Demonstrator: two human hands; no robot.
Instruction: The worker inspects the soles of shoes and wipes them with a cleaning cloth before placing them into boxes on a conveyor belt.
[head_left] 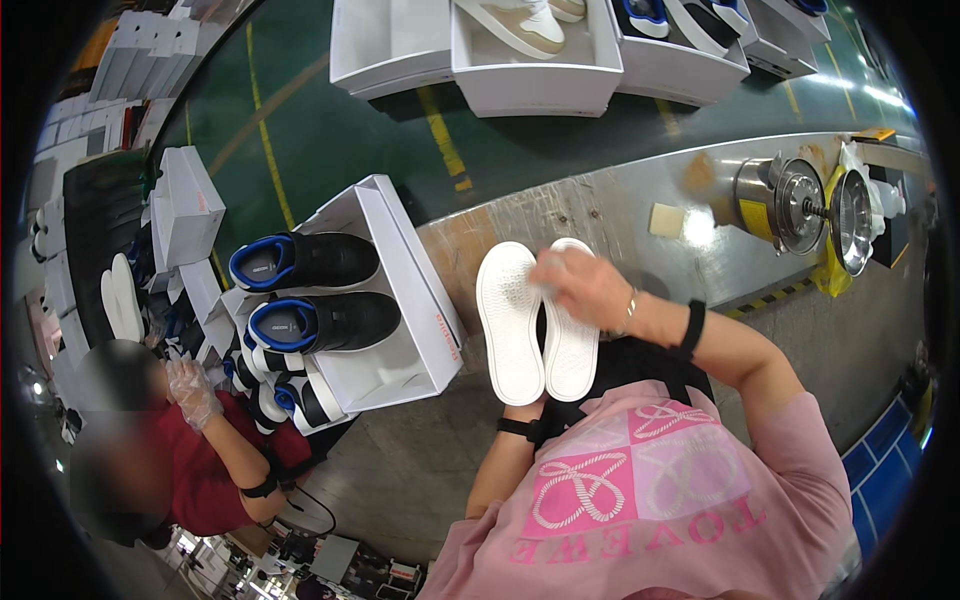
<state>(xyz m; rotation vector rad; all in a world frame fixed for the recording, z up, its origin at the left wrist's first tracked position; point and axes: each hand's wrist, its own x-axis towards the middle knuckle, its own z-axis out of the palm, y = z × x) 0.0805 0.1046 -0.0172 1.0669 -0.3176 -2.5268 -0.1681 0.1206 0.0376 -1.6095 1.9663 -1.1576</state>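
Showing flat to the camera, a pair of white soles (512, 330) overlaps the near edge of the metal worktop (665, 265), the left hand (524, 408) mostly hidden beneath and the right hand (582, 288) blurred, fingers bent over the right one, and I can't tell what either grips! Beyond runs a green surface (350, 150) striped yellow, lined with white shoeboxes (545, 90); a steel container (750, 185) stands right, a red-clad co-worker (210, 470) left.
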